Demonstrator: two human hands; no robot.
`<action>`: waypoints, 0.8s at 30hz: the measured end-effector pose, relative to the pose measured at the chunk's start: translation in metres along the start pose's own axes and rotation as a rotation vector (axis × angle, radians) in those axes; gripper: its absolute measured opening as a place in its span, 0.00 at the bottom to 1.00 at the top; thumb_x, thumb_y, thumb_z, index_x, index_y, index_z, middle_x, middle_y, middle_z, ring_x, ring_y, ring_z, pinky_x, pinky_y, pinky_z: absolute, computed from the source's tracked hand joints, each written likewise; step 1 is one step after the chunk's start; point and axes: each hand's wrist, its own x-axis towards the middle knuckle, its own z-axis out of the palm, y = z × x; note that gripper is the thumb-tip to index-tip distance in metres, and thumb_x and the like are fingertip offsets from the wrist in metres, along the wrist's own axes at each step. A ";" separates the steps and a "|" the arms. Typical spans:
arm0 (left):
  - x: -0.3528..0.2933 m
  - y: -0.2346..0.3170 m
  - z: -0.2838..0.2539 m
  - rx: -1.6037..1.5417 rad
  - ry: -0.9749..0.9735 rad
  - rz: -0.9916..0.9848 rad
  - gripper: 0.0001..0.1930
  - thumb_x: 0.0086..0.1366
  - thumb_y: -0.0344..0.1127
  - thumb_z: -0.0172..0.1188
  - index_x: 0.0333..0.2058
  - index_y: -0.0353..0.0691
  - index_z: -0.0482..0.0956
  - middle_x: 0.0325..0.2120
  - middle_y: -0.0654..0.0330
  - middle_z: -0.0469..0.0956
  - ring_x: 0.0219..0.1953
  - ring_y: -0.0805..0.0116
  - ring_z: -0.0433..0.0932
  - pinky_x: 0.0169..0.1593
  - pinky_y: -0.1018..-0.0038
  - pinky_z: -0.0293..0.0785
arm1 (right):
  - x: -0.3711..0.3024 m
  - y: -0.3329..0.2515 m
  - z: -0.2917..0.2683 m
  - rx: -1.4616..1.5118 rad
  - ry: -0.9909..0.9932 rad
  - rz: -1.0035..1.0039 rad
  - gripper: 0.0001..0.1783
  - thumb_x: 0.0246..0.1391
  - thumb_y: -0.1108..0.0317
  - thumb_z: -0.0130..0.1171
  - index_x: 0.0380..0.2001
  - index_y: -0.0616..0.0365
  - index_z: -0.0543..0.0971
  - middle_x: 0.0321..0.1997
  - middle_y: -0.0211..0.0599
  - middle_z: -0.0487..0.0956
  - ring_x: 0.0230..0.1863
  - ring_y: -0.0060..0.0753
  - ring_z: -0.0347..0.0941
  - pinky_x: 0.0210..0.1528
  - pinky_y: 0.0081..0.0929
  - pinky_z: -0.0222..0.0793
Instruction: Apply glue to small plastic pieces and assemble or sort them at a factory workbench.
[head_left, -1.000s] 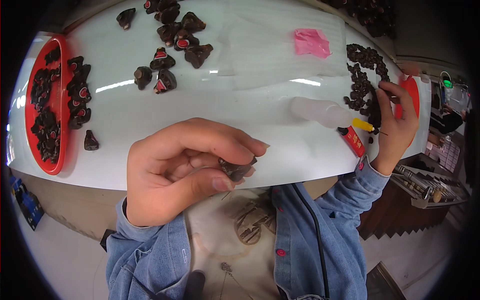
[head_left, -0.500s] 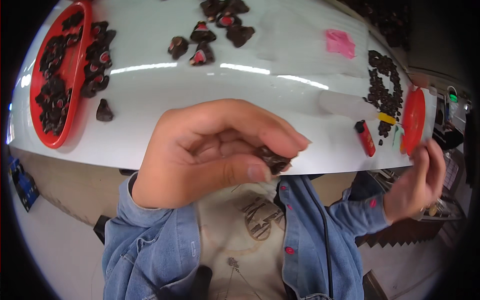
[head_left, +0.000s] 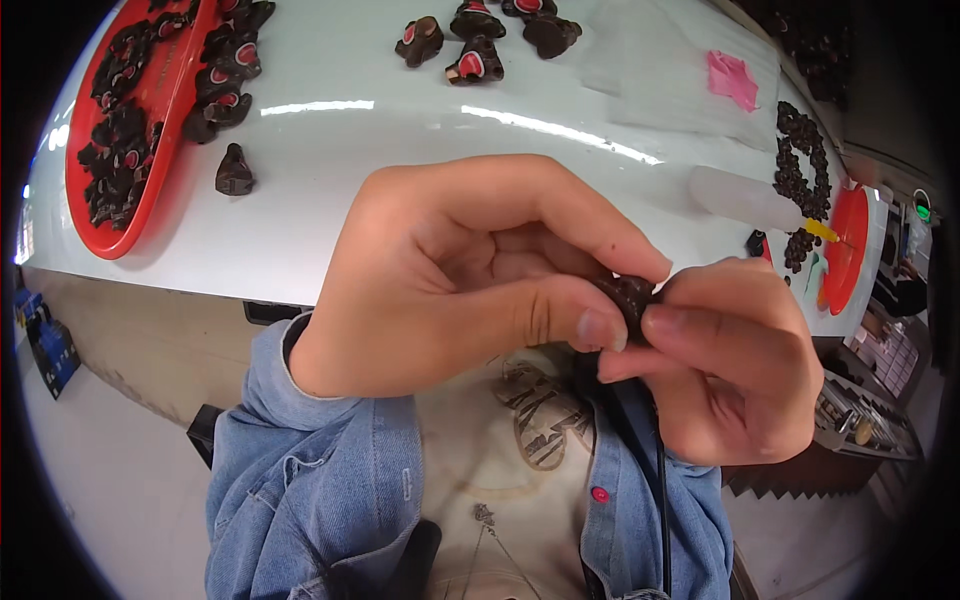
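Note:
Between my two hands is a small dark brown piece (head_left: 630, 294), mostly covered by fingers. My left hand (head_left: 470, 280) pinches it between thumb and fingers. From the other side, the thumb and fingers of my right hand (head_left: 735, 355) close on the same spot; whether they grip this piece or some smaller part against it is hidden. Both hands are held up in front of my chest at the table's near edge. Beyond them on the white table (head_left: 320, 150) lie several dark brown figures with red patches (head_left: 477, 62). A single dark figure (head_left: 235, 171) stands left of my left hand.
A red oval tray (head_left: 120, 240) full of dark figures is at the left. At the right are a translucent bottle with a yellow tip (head_left: 745, 198), many small dark pieces (head_left: 800, 170), a red dish (head_left: 850, 250) and a partly hidden lighter (head_left: 758, 244). A pink scrap (head_left: 733, 80) lies on clear plastic.
My right hand has come in from the far right to meet the piece in my left hand. The left hand has shifted slightly right in the picture, and the whole view has moved.

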 end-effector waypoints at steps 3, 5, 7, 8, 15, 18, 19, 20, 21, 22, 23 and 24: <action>0.002 -0.003 -0.004 0.175 -0.023 0.087 0.07 0.49 0.17 0.58 0.30 0.24 0.74 0.32 0.43 0.75 0.29 0.63 0.78 0.33 0.79 0.77 | -0.004 0.001 0.008 -0.059 0.052 0.022 0.14 0.36 0.92 0.51 0.29 0.68 0.68 0.28 0.48 0.72 0.19 0.25 0.68 0.23 0.15 0.66; 0.005 -0.007 -0.008 0.472 -0.110 0.300 0.06 0.48 0.16 0.57 0.28 0.25 0.75 0.31 0.45 0.76 0.27 0.65 0.78 0.31 0.79 0.77 | -0.009 0.008 0.014 -0.039 0.144 0.045 0.14 0.35 0.94 0.46 0.29 0.71 0.68 0.29 0.50 0.72 0.19 0.25 0.69 0.24 0.14 0.68; 0.006 -0.004 -0.010 0.572 -0.122 0.331 0.06 0.48 0.16 0.57 0.28 0.27 0.76 0.30 0.46 0.76 0.26 0.66 0.78 0.30 0.80 0.76 | -0.009 0.010 0.015 -0.025 0.189 0.058 0.14 0.35 0.95 0.44 0.28 0.73 0.68 0.29 0.51 0.72 0.20 0.25 0.70 0.25 0.14 0.69; 0.006 0.000 -0.011 0.673 -0.135 0.366 0.06 0.47 0.16 0.58 0.27 0.28 0.76 0.29 0.47 0.77 0.25 0.67 0.77 0.29 0.80 0.76 | -0.009 0.010 0.014 -0.015 0.198 0.085 0.13 0.36 0.95 0.43 0.28 0.73 0.67 0.28 0.51 0.72 0.20 0.25 0.70 0.24 0.14 0.69; 0.003 0.001 -0.011 0.690 -0.050 0.440 0.08 0.45 0.18 0.61 0.26 0.34 0.78 0.27 0.50 0.78 0.22 0.69 0.76 0.25 0.76 0.74 | -0.003 0.004 0.030 0.127 0.374 0.137 0.09 0.38 0.92 0.45 0.22 0.69 0.65 0.25 0.48 0.72 0.19 0.23 0.68 0.24 0.15 0.66; -0.001 0.005 -0.010 0.637 -0.021 0.380 0.08 0.44 0.21 0.64 0.26 0.35 0.79 0.27 0.50 0.78 0.23 0.68 0.76 0.26 0.74 0.73 | -0.001 0.004 0.031 0.220 0.468 0.203 0.14 0.31 0.83 0.66 0.21 0.67 0.70 0.19 0.45 0.74 0.17 0.27 0.71 0.19 0.17 0.66; -0.001 0.005 -0.005 0.523 -0.076 0.329 0.10 0.44 0.20 0.63 0.28 0.35 0.78 0.26 0.53 0.77 0.24 0.69 0.76 0.27 0.75 0.73 | -0.001 0.004 0.029 0.252 0.467 0.168 0.14 0.31 0.83 0.66 0.21 0.67 0.70 0.19 0.45 0.74 0.17 0.27 0.71 0.19 0.17 0.66; -0.003 0.005 -0.001 0.411 -0.125 0.278 0.11 0.45 0.20 0.63 0.30 0.36 0.78 0.26 0.56 0.76 0.25 0.70 0.76 0.27 0.76 0.73 | -0.005 0.005 0.027 0.251 0.437 0.159 0.14 0.32 0.76 0.68 0.21 0.66 0.70 0.18 0.44 0.74 0.17 0.27 0.70 0.18 0.16 0.65; -0.006 0.009 -0.001 0.302 -0.173 0.227 0.13 0.45 0.20 0.62 0.33 0.36 0.78 0.26 0.59 0.76 0.26 0.71 0.76 0.28 0.77 0.73 | -0.007 0.005 0.024 0.251 0.407 0.147 0.17 0.34 0.70 0.69 0.20 0.65 0.70 0.18 0.43 0.74 0.16 0.27 0.69 0.18 0.16 0.63; -0.008 0.014 -0.007 0.346 -0.164 0.245 0.13 0.45 0.20 0.62 0.33 0.36 0.78 0.26 0.59 0.76 0.26 0.71 0.76 0.28 0.77 0.73 | -0.010 0.007 0.022 0.281 0.414 0.110 0.17 0.34 0.70 0.69 0.20 0.65 0.70 0.18 0.43 0.74 0.16 0.27 0.69 0.18 0.16 0.63; -0.010 0.021 -0.013 0.518 -0.103 0.429 0.13 0.45 0.21 0.63 0.33 0.36 0.77 0.26 0.59 0.76 0.26 0.71 0.76 0.29 0.78 0.73 | -0.013 0.009 0.021 0.249 0.368 0.085 0.18 0.36 0.65 0.68 0.20 0.64 0.70 0.17 0.41 0.73 0.16 0.27 0.69 0.17 0.17 0.62; -0.010 0.025 -0.021 0.678 -0.057 0.601 0.14 0.44 0.21 0.63 0.33 0.35 0.77 0.27 0.59 0.76 0.26 0.71 0.76 0.29 0.78 0.73 | -0.015 0.014 0.022 0.207 0.333 0.077 0.19 0.37 0.60 0.67 0.20 0.64 0.70 0.16 0.39 0.73 0.16 0.27 0.68 0.17 0.17 0.61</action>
